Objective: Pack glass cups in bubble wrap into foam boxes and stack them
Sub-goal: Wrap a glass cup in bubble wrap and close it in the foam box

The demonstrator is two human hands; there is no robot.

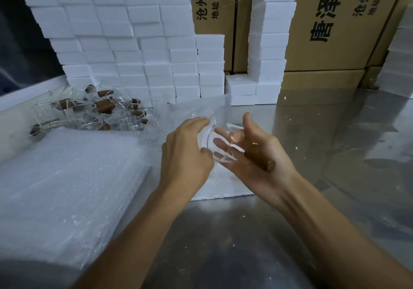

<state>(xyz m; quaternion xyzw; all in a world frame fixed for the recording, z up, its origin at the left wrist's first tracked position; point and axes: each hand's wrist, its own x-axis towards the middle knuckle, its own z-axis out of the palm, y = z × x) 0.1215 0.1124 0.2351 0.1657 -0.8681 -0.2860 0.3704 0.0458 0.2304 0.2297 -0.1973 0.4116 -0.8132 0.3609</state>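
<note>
Both hands, left hand (pixel 185 152) and right hand (pixel 257 154), grip a glass cup (pixel 220 144) over bubble wrap (pixel 192 112).

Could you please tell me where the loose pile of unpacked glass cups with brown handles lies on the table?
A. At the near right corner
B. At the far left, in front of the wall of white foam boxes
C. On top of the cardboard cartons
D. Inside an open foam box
B: the glass cups lie heaped at the far left, before the stacked foam boxes.
</note>
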